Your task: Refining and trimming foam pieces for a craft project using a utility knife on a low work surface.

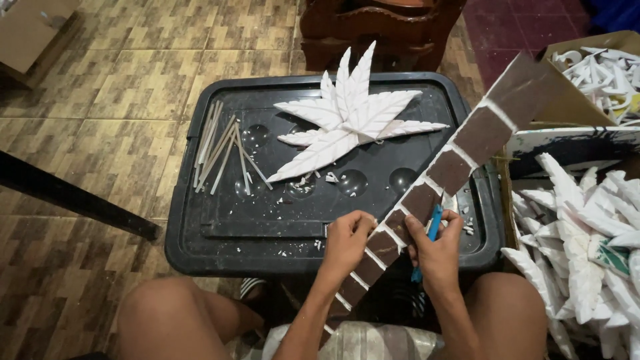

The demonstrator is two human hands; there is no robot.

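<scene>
A: While we sit at the black plastic lid (pixel 220 220) that serves as our bench, our left hand (pixel 347 241) pinches the long brown foam strip (pixel 427 193) with fingers curled over its edge, and our right hand (pixel 437 250) is closed around a blue-handled cutter (pixel 433 223), pressed against the strip's other side.

B: The strip runs from our lap up and to the right, its far end near the cardboard box (pixel 573 100). We cannot tell where the blade tip sits; the hand and strip hide it.

A: That is the worry. With both thumbs just beside the white notches, a slip of the cutter along the foam could, we judge, meet the left fingers.

B: The strip is also long and held only near one end. If we lean on it, it may bend or snap at one of the scored bands.

A: The white foam leaves (pixel 353 113) lie in a fan on the lid, well apart from our hands, so they look safe. The thin sticks (pixel 220 150) to the left lie near the lid's rim; a knock of the knee might roll them off.

B: And crumbs of foam (pixel 313 180) scatter the lid, which could make the strip skid if we rest it there.
</scene>
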